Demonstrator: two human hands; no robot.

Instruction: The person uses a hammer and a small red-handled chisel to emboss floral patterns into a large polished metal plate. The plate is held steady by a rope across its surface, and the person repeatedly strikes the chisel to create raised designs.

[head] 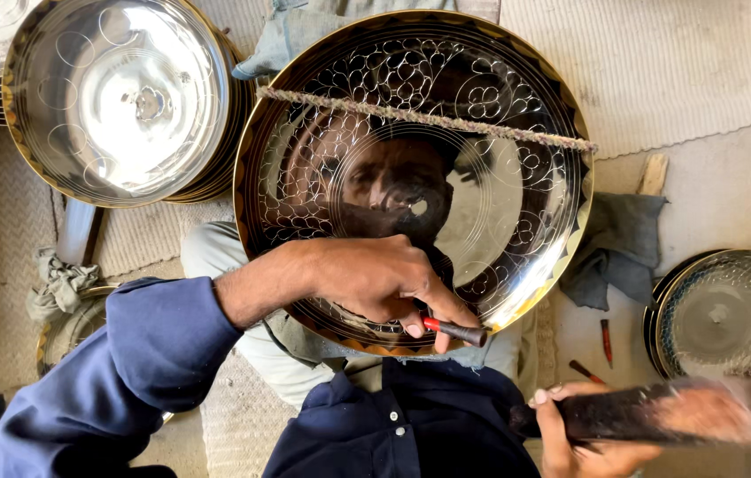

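A large round shiny metal plate (pixel 517 221) with a gold toothed rim and engraved flower patterns rests on my lap. A braided cord (pixel 429 118) runs straight across its upper part. My left hand (pixel 375 279) lies on the plate's lower rim and pinches a small chisel with a red band (pixel 455 330) against the metal. My right hand (pixel 575 434), at the bottom right, grips a dark hammer (pixel 659 414), blurred by motion, beside the chisel's end.
A stack of similar shiny plates (pixel 119 97) stands at the upper left. Another engraved plate (pixel 730 314) lies at the right edge. Small red-handled tools (pixel 606 341) lie on the floor, with a grey cloth (pixel 619 248) and woven matting (pixel 659 62) behind.
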